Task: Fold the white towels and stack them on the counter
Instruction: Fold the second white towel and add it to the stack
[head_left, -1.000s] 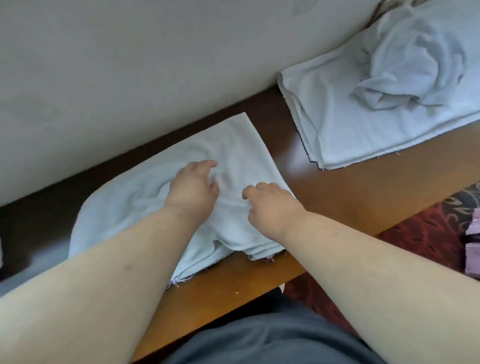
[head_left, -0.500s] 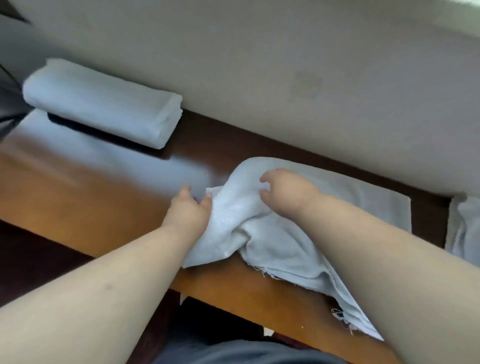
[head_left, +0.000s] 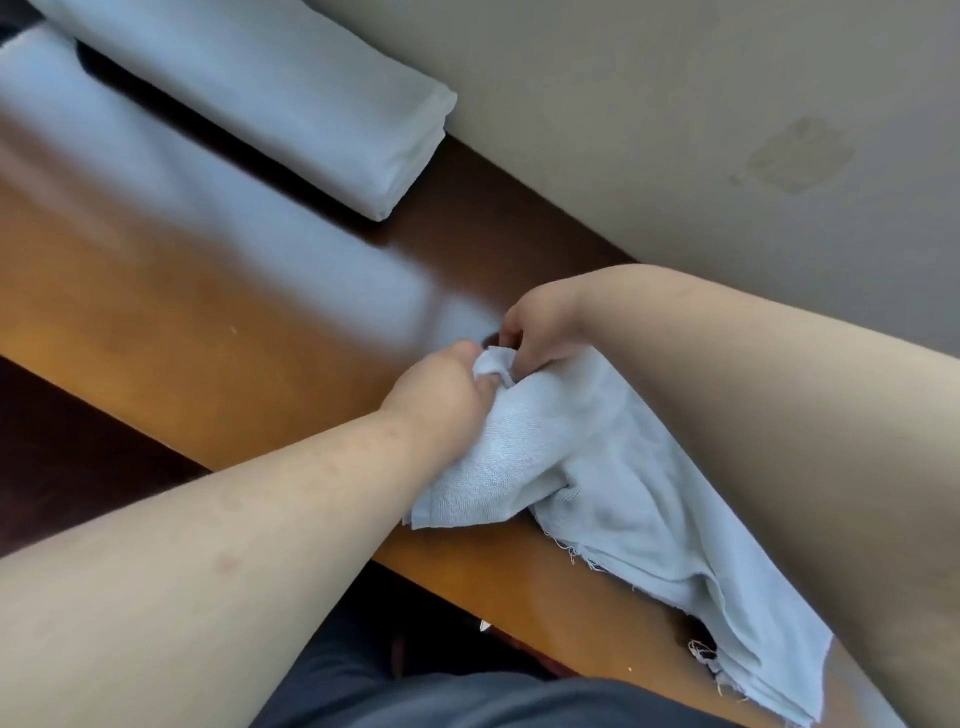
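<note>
Both hands pinch the same towel end: left hand (head_left: 441, 395), right hand (head_left: 540, 332), nearly touching. Towel (head_left: 597, 467) at centre-right, tail overhanging counter (head_left: 208, 322) edge. Folded stack (head_left: 291, 98) upper left. Carry level, align edges on landing.

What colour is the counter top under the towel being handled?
Glossy orange-brown wood on the counter, darker toward the wall; seen in the head view.

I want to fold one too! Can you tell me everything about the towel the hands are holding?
The towel is white terry cloth with frayed, thready edges. It is bunched and partly folded, lying on the wooden counter with one end draped past the front edge. The left hand and right hand both pinch its upper end. The right forearm lies along it.
</note>
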